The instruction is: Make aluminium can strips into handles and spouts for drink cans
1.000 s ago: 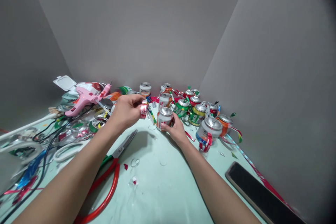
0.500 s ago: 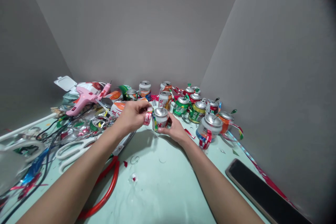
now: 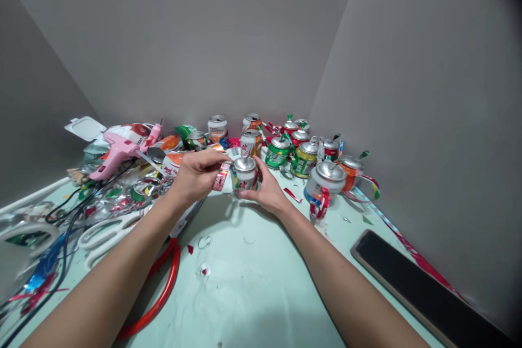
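My right hand is wrapped round a short white-and-red can with a silver top, held upright just over the table. A green-and-yellow strip runs down the can's left side. Beside it, my left hand pinches a red-and-white printed metal strip, close to the can; whether the two touch I cannot tell. Right behind stands an orange-and-white can. To the right are a green can, a yellow-green can and a silver-topped can with a red strip handle.
At the left, a pink glue gun lies on a heap of metal scraps and cables. White-handled scissors and a red-handled cutting tool lie nearer me. A dark phone rests at the right. Grey walls enclose the table.
The whole view has shifted slightly, so everything sits a little further left and higher. Both hands keep the same hold on the can and the strip.
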`<control>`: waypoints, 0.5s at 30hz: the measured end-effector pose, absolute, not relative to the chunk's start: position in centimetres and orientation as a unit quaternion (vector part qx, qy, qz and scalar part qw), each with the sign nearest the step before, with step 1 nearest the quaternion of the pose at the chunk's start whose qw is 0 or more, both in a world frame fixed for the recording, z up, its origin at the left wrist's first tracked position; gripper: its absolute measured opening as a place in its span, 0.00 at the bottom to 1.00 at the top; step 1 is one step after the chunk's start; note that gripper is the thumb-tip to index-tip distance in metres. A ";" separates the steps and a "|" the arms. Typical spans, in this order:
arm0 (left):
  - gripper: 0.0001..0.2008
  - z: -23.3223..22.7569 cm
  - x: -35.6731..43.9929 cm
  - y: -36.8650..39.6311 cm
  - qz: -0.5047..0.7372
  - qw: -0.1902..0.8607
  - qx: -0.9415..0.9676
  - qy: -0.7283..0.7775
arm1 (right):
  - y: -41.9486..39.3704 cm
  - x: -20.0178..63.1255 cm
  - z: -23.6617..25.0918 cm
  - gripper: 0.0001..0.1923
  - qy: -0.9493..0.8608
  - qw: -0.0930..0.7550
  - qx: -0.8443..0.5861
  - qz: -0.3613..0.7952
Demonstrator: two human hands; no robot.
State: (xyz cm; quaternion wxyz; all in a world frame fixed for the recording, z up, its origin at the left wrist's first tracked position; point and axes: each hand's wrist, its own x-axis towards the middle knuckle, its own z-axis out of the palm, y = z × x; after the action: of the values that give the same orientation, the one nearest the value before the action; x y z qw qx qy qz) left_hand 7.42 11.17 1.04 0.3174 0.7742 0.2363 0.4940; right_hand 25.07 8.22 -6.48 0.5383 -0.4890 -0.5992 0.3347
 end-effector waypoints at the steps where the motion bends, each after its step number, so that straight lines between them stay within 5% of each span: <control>1: 0.04 1.0 7.4 11.2 0.504 0.329 0.761 0.242 | 8.2 25.0 -6.6 0.52 -0.598 0.552 -0.487 0.318; 6: 0.05 1.5 7.3 11.2 0.548 0.417 0.664 0.292 | 7.7 24.5 -5.9 0.31 -0.529 0.704 -0.442 0.171; 9: 0.06 2.1 6.8 11.4 0.544 0.466 0.629 0.301 | 7.2 24.0 -4.7 0.13 -0.462 0.752 -0.432 0.184; 13: 0.14 2.8 6.5 11.5 0.563 0.537 0.548 0.307 | 6.1 22.7 -3.1 0.08 -0.473 0.733 -0.415 0.257; 15: 0.14 2.9 6.9 11.1 0.572 0.570 0.496 0.321 | 5.5 21.9 -2.5 0.15 -0.476 0.722 -0.395 0.308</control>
State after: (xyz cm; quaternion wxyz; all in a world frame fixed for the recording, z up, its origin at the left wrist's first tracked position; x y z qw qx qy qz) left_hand 6.91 11.08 2.93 0.5698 0.4957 0.3207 0.5716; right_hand 21.86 5.50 -2.47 0.7225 -0.3949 -0.4765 0.3082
